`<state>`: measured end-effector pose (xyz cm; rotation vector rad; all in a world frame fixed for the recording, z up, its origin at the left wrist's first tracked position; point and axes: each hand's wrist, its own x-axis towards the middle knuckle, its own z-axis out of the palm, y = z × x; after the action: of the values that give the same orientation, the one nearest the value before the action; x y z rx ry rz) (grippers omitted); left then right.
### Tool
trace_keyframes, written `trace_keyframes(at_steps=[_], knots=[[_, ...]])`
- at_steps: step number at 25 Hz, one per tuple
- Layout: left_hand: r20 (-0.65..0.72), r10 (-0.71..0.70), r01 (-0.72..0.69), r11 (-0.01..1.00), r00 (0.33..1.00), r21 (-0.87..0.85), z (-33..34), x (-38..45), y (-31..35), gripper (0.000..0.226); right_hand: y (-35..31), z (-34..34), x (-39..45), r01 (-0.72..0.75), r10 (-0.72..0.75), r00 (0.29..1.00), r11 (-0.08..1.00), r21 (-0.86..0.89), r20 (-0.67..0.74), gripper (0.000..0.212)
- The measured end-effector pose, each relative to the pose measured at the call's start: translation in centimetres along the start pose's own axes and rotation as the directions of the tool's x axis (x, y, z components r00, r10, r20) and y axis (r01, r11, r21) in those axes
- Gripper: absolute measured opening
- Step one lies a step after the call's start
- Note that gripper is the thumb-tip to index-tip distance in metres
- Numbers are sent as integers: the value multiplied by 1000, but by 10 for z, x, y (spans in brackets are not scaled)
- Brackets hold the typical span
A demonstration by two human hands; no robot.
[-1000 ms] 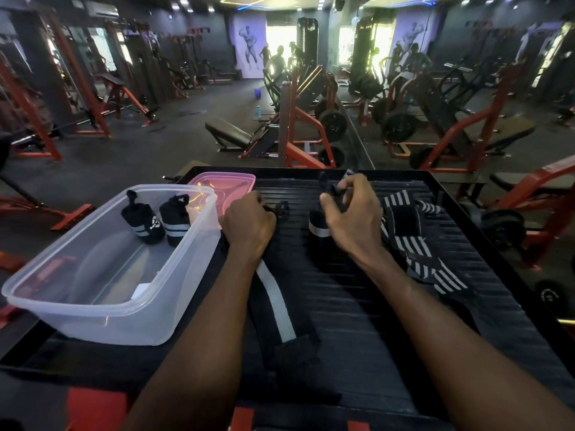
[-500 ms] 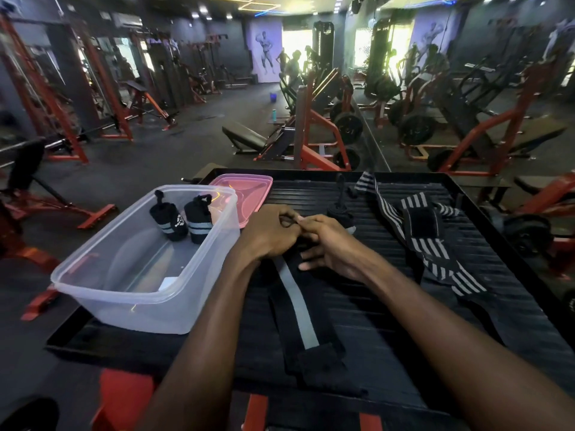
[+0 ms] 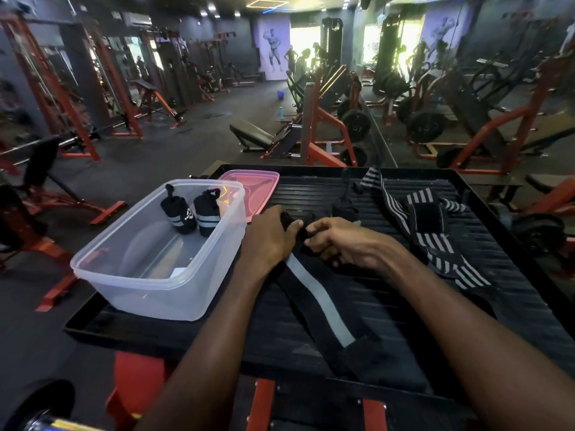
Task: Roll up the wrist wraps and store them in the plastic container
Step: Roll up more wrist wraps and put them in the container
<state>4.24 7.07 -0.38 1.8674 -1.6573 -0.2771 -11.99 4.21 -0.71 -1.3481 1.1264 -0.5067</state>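
This is a gym. Red-framed weight machines (image 3: 326, 132) loaded with black weight plates (image 3: 354, 125) stand at twelve o'clock, beside an incline bench (image 3: 252, 133). Red racks (image 3: 46, 88) line the wall at ten o'clock. A bodybuilder mural (image 3: 273, 52) hangs far back, dark rubber flooring (image 3: 174, 150) spreads between, and a mirror wall (image 3: 466, 88) fills two o'clock.

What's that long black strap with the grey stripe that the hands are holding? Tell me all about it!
It is a wrist wrap, a long black fabric band with one grey stripe down its middle. It lies flat and unrolled on the black ribbed tray, slanting toward the person. Its far end is bunched between the left hand and the right hand, which pinch it together.
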Motion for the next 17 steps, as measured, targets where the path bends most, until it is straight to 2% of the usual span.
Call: trace_keyframes(at_steps=[2, 4, 5, 6, 7, 8, 9, 11, 13, 16, 17], knots=[[-15, 27, -28, 997, 1000, -72, -4, -8, 4, 40, 0, -3, 1, -16, 3, 998, 983, 185, 70, 19], [61, -2, 13, 983, 998, -181, -8, -14, 6, 60, -1, -7, 3, -84, 45, 994, 904, 418, 102, 48], [131, -34, 70, 956, 991, -286, -9, -15, 5, 68, -1, -9, 4, -95, 59, 994, 897, 432, 95, 55], [193, -72, 146, 902, 979, -407, -11, -16, 4, 73, -1, -9, 3, -94, 68, 994, 918, 386, 80, 49], [222, -112, 214, 833, 969, -511, -10, -15, 1, 75, -1, -6, 2, -79, 66, 997, 943, 323, 50, 35], [216, -149, 250, 769, 965, -589, -9, -12, -3, 72, -1, -3, 2, -61, 58, 998, 958, 279, 16, 20], [188, -186, 264, 710, 964, -653, -8, -11, -8, 63, 0, 0, 4, -35, 41, 999, 963, 267, -17, 13], [116, -254, 257, 638, 960, -726, -3, -9, -14, 41, 4, 1, 10, 34, -11, 996, 968, 248, -93, 33], [44, -295, 237, 661, 955, -712, 1, -5, -20, 20, 0, 3, 7, 69, -46, 994, 968, 241, -103, 36], [173, -305, 339, 658, 936, -673, 3, 2, -23, 7, -5, 5, 1, 62, -39, 996, 956, 288, -82, 17], [220, -281, 355, 668, 934, -654, 4, 5, -24, 14, -5, 6, 2, 80, -49, 992, 956, 281, -115, 13]])
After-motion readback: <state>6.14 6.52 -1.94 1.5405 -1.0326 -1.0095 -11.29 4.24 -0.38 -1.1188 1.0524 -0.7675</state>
